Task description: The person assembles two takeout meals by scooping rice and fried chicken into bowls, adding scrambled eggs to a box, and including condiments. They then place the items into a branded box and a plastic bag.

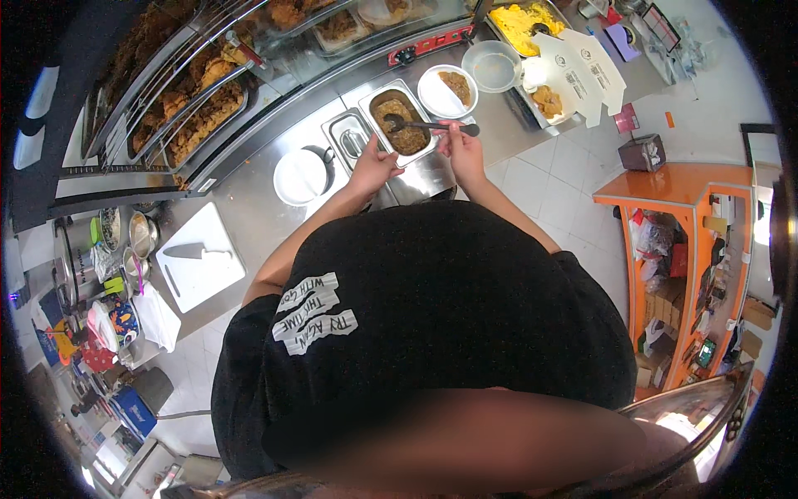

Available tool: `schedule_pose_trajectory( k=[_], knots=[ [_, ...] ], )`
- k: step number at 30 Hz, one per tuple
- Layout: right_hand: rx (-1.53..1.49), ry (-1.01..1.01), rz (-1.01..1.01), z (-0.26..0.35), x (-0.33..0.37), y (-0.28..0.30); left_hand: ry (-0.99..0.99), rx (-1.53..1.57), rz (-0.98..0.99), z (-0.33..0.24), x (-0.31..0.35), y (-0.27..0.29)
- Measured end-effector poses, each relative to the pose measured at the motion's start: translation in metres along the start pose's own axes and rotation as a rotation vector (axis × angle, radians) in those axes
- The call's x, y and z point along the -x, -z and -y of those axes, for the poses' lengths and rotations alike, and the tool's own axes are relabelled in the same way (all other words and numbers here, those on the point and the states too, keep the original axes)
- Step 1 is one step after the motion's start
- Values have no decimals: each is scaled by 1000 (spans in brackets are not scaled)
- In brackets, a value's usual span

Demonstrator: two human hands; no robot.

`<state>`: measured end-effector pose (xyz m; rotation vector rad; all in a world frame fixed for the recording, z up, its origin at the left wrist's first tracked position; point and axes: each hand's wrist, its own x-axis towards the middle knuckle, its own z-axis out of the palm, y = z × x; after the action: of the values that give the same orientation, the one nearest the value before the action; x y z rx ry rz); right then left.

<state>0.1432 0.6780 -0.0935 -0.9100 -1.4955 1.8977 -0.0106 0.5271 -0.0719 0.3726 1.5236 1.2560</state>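
I see right hand fingers pinching the ladle handle end | left hand fingers spread on the steel pan rim | ladle judged stiff, light, possibly greasy; grip at handle end

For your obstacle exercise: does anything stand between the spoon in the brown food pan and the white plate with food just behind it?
Nothing visible does. The right hand holds the spoon, its bowl in the food pan. The plate sits directly beyond the pan's rim, with only bare counter between.
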Motion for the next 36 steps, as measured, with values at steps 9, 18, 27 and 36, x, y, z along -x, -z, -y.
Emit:
schedule_pose_trajectory(
  k=[9,18,27,36],
  knots=[
    [-219,-137,10,17,-13,-21,5,3,-13,-4,5,-3],
    [-686,-318,-109,-2,-26,-6,-29,18,-14,5,-1,-2],
    [-812,-320,-127,2,-20,19,-36,72,-41,6,0,-3],
    [-868,-79,-192,29,-17,72,-14,59,-44,18,-9,3]
  ],
)
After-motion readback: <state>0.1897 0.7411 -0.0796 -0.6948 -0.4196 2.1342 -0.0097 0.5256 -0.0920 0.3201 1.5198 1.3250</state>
